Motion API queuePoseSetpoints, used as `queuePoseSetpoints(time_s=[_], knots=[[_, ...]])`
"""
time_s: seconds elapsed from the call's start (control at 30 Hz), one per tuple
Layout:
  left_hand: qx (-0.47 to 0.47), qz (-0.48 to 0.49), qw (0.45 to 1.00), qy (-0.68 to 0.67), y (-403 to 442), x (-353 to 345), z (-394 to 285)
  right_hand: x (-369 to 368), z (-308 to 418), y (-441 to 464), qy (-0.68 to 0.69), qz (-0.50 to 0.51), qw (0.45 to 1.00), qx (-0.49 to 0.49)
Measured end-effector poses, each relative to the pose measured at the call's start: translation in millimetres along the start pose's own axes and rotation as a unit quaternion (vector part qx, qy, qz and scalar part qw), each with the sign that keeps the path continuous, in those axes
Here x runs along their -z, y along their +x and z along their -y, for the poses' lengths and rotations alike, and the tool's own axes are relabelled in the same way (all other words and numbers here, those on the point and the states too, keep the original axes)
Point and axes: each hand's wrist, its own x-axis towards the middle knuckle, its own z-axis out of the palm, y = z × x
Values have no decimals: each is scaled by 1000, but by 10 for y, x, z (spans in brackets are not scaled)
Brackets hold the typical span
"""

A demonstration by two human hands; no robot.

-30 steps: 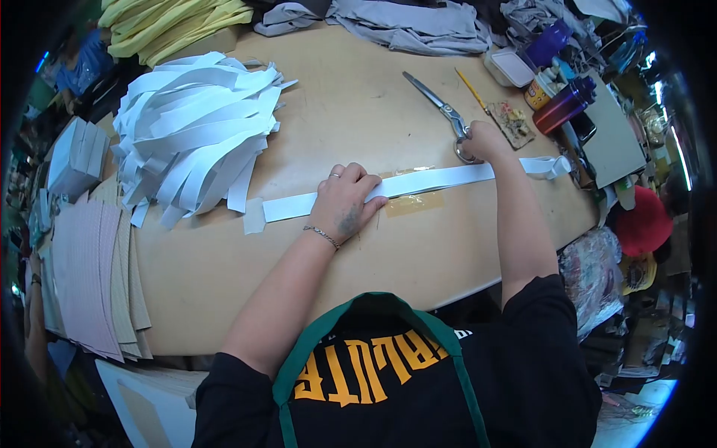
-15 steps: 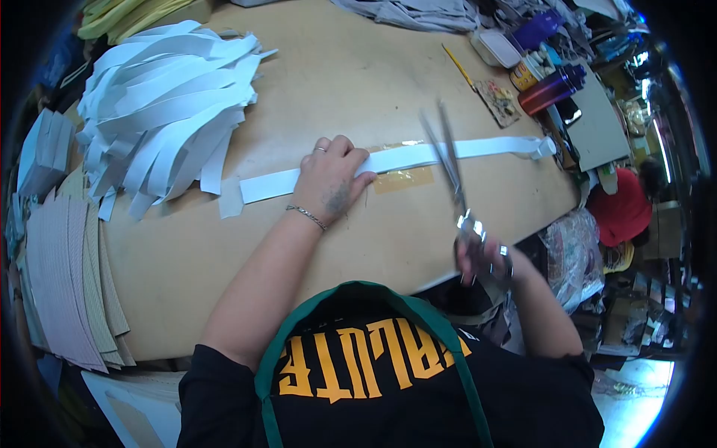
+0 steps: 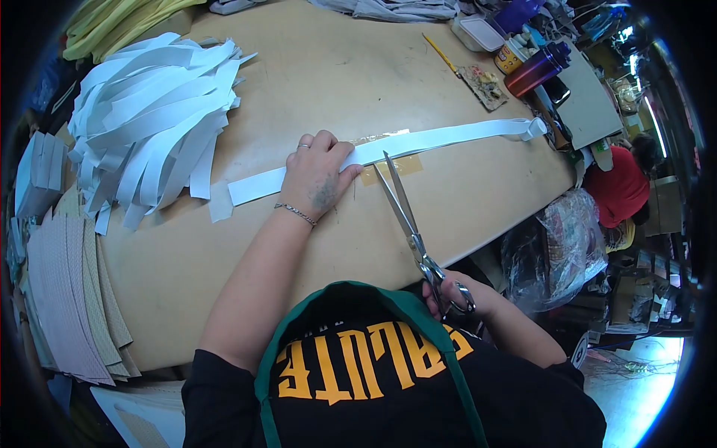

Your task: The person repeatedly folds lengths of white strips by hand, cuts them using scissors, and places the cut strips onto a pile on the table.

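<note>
My left hand [image 3: 321,175] presses a long white strip [image 3: 448,136] down on the table, its fingers curled over the strip and its thumb along the near edge. The strip's right end curls up into a small roll. In my right hand [image 3: 464,285] are large metal scissors [image 3: 423,261], their blades slightly apart. The blade tips point away from me and lie just at the strip's near edge, right of my left thumb. Brown tape [image 3: 399,169] is stuck to the table under the strip.
A big pile of white strips [image 3: 153,119] lies at the left, with stacked patterned sheets [image 3: 63,291] nearer. At the back right are a purple bottle [image 3: 536,69], a pencil [image 3: 439,52] and a stained block [image 3: 484,87]. A person in red [image 3: 614,187] is beyond the table.
My right hand has brought the scissors left and nearer to me, off the strip, with their tips now at its near edge. The left hand still holds the strip; the view has shifted slightly.
</note>
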Motion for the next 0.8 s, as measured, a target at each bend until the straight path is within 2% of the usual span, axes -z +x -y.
queuePoseSetpoints(time_s=[0.3,0.8], knots=[[-5,1,1000,-1,8,13,1,-157,208,118,10,-67,997,-48],[2,-2,1000,-28,15,20,4,-185,415,412,-22,-144,988,-51]])
